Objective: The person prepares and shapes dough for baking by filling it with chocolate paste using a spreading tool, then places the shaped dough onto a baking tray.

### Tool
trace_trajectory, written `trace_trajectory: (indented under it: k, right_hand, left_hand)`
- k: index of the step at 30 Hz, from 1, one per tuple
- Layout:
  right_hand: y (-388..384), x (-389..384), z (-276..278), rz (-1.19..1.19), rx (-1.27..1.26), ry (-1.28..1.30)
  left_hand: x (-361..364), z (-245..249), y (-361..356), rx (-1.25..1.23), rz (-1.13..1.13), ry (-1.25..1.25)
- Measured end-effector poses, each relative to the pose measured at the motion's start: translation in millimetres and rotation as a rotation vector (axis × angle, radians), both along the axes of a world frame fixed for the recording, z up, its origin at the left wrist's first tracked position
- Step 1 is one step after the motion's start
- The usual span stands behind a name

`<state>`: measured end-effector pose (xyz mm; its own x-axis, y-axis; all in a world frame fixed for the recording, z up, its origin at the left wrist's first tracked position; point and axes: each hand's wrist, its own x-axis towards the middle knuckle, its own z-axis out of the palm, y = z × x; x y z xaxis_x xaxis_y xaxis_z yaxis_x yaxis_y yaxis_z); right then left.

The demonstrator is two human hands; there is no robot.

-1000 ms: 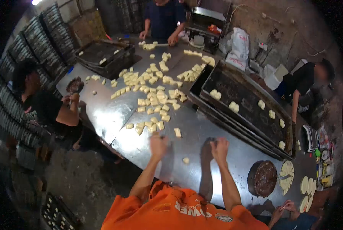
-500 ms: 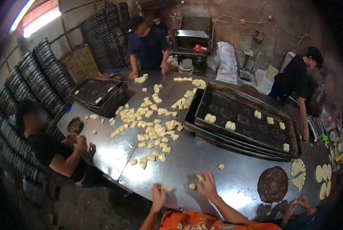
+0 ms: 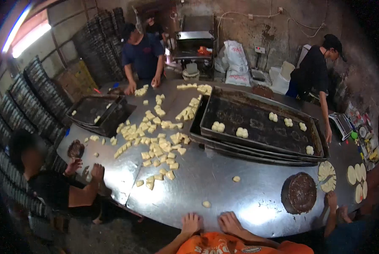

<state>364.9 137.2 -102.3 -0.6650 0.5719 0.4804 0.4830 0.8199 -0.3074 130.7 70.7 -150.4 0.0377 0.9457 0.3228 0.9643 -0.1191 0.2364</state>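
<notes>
My left hand [image 3: 192, 223] is palm down at the near edge of the steel table [image 3: 168, 201], fingers close together and curled. Beside it, my right hand [image 3: 230, 222] has the same cupped pose. Each covers a piece of dough that was at its fingers a moment earlier; the pieces themselves are hidden now. A small dough lump [image 3: 206, 204] lies just beyond and between my hands. Farther off is another dough lump [image 3: 236, 179]. Many cut dough pieces [image 3: 155, 146] are scattered across the middle of the table.
Stacked dark trays [image 3: 257, 108], the top one with dough clusters, stand at the right. A round pan of brown filling [image 3: 299, 193] sits near a flattened dough round [image 3: 327, 176]. More trays [image 3: 92, 111] are at the left. Several people work around the table.
Both hands have drawn back to the table's near edge and turned palm down over their dough pieces. One lump stays behind on the table. The view has shifted slightly.
</notes>
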Motion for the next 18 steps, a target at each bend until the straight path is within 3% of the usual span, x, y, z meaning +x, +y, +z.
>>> trace_trajectory:
  k: [2,3,4,6,8,9,10,11,14,16,17,18]
  right_hand:
    - [0.6,34.0,-22.9,-0.129,-0.181,-0.09]
    - [5.9,36.8,-16.0,-0.227,-0.087,-0.113]
    - [21.6,38.4,6.4,-0.322,0.004,-0.143]
    - [34.8,-1.0,29.8,-0.554,-0.173,0.157]
    - [24.6,-16.6,20.4,-0.489,-0.231,0.119]
    - [8.5,-10.9,22.9,-0.292,-0.161,-0.065]
    - [-8.4,-7.3,10.5,-0.313,-0.258,0.03]
    - [-13.8,8.2,3.0,-0.147,-0.042,-0.061]
    - [-2.9,39.5,19.3,-0.297,-0.076,0.056]
    - [16.6,31.1,46.6,-0.48,-0.032,0.042]
    - [25.8,21.7,30.9,-0.568,-0.113,0.094]
    - [21.6,11.6,19.9,-0.579,-0.112,0.105]
  left_hand:
    - [-40.5,-2.6,11.6,0.009,0.042,0.119]
    - [-58.7,-2.2,3.2,-0.009,0.087,0.225]
    - [-64.5,47.6,21.3,-0.182,0.085,0.272]
    - [-59.0,59.4,61.1,-0.082,0.139,0.129]
    - [-29.5,62.7,78.4,-0.03,0.276,-0.208]
    - [-22.2,47.1,71.9,-0.007,0.205,-0.212]
    - [-18.9,27.0,55.9,0.027,0.133,-0.214]
    - [-24.7,11.7,40.8,0.037,0.082,-0.158]
    - [-68.6,4.1,20.1,-0.098,0.028,0.074]
    - [-70.8,58.4,43.9,-0.071,0.172,0.133]
    - [-56.1,39.4,66.6,0.069,0.455,-0.184]
    - [-52.8,26.5,71.8,0.073,0.443,-0.176]
